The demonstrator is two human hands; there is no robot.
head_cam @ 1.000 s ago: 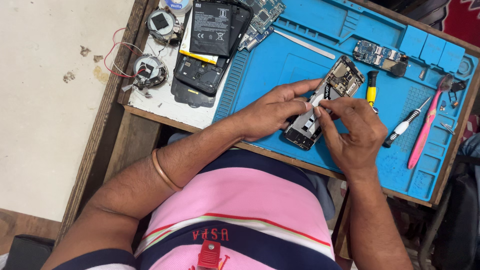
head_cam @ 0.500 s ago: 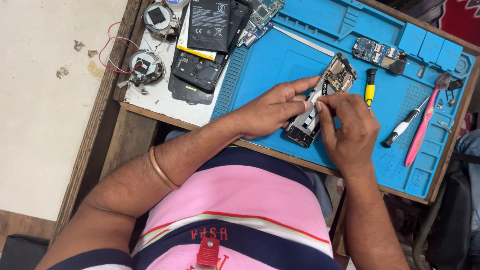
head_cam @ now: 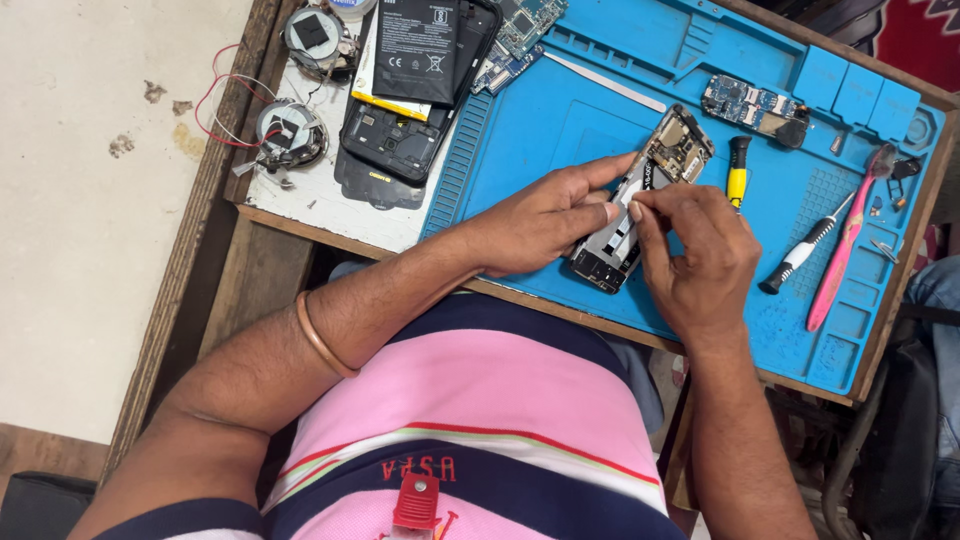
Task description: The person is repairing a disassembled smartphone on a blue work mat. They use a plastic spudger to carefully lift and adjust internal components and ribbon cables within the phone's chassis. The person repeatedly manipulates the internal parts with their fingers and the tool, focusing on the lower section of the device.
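An opened phone frame (head_cam: 672, 152) with bare circuit parts lies slantwise on the blue work mat (head_cam: 560, 120). My left hand (head_cam: 545, 218) grips its left side, fingers laid over the middle. My right hand (head_cam: 700, 255) is at the frame's right side, thumb and forefinger pinched together over the silver middle plate (head_cam: 612, 240); whether anything small sits between them I cannot tell. A yellow-handled screwdriver (head_cam: 737, 175) lies just right of the frame.
A pink tool (head_cam: 845, 250) and a black-and-white screwdriver (head_cam: 800, 255) lie at the mat's right. A loose circuit board (head_cam: 755, 105) rests at the back. Left of the mat sit a black battery (head_cam: 420, 45), a phone back shell (head_cam: 395, 140) and round wired parts (head_cam: 285, 130).
Both hands have stayed on the phone frame. My right hand's fingertips have shifted slightly along the frame's middle; the view itself has drifted a little.
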